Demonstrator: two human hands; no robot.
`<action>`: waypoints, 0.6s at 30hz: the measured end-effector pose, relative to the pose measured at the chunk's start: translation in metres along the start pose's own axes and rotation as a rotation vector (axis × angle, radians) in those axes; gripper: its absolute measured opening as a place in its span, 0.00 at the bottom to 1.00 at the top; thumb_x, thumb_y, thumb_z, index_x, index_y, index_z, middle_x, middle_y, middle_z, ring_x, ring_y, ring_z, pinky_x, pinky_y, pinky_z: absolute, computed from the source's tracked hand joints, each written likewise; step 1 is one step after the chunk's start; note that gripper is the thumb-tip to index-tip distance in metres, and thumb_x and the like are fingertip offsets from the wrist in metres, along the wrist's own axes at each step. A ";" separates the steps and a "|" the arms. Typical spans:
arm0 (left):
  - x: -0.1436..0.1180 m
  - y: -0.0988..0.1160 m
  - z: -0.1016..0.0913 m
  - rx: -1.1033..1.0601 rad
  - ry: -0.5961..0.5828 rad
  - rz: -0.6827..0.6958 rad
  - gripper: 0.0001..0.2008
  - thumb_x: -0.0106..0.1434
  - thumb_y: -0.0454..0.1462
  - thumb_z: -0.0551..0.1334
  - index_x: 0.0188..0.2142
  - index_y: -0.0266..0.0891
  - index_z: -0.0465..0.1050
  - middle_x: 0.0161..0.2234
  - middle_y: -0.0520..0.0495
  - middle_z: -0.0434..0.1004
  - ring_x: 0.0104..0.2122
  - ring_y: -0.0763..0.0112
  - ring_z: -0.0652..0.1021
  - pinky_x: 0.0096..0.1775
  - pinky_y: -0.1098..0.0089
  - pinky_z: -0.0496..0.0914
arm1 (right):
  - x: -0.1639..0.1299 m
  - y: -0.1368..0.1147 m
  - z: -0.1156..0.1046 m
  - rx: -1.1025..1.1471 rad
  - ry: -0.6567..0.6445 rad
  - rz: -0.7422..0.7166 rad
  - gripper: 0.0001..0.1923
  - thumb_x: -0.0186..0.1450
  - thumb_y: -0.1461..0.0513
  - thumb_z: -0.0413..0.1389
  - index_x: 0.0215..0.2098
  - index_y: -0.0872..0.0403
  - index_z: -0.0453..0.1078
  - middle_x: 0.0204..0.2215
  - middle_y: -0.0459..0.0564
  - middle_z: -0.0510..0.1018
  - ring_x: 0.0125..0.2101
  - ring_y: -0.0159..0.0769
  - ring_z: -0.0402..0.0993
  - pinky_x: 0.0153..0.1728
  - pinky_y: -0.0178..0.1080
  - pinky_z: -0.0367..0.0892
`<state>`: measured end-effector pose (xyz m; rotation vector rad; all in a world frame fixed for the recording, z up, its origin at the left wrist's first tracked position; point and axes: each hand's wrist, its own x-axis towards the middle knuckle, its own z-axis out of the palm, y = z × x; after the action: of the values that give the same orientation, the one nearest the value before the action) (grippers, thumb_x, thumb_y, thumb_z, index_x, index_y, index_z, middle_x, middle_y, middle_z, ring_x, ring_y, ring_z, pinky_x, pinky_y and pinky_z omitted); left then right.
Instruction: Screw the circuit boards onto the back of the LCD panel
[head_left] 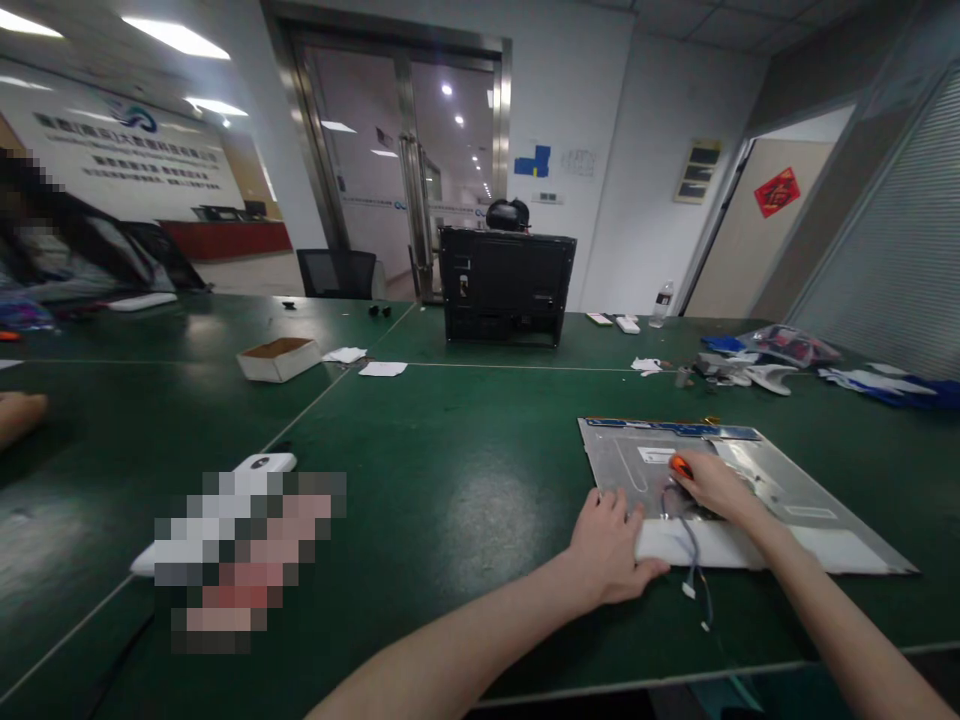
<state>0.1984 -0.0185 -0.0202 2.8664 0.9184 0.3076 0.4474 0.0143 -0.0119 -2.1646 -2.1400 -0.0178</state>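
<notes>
Panel: a flat metal display panel (780, 485) lies back-up on the green bench (465, 470), at the near right, with a blue strip along its far edge and a white band along its near edge.
Left hand: the left hand (611, 550) lies palm down on the panel's near left corner, fingers spread flat and loose, holding nothing, pressing on the white band.
Right hand: the right hand (716, 485) is closed round an orange-handled tool (680, 465), probably a screwdriver, though only the handle's end shows past the fingers; the tip is hidden against the panel's back.
Cable: a thin grey-blue cable (694, 560) runs from under the right hand, across the white band and onto the bench, ending in small white plugs.
Far middle: a black monitor housing (506, 285) stands upright on the bench, its back toward the camera, well apart from the panel.
Far left: a shallow cardboard box (279, 358) with scraps of white paper (382, 368) just beside it.
Near left: a white object (262, 465), partly blurred over.
Far right: a clear bottle (661, 303), loose white and blue parts (750, 372).
Left edge: another person's hand (19, 415) rests on the bench.
</notes>
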 end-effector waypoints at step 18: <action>0.026 0.004 0.009 -0.047 0.055 0.051 0.35 0.66 0.57 0.52 0.60 0.32 0.65 0.59 0.30 0.66 0.56 0.46 0.68 0.56 0.50 0.58 | -0.061 0.046 -0.026 0.138 -0.070 -0.025 0.13 0.62 0.56 0.51 0.36 0.53 0.75 0.37 0.55 0.80 0.38 0.45 0.76 0.42 0.42 0.67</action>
<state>0.2234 -0.0073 -0.0247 2.8555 0.8359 0.4097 0.4941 -0.0485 0.0060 -2.0906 -2.1349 0.2007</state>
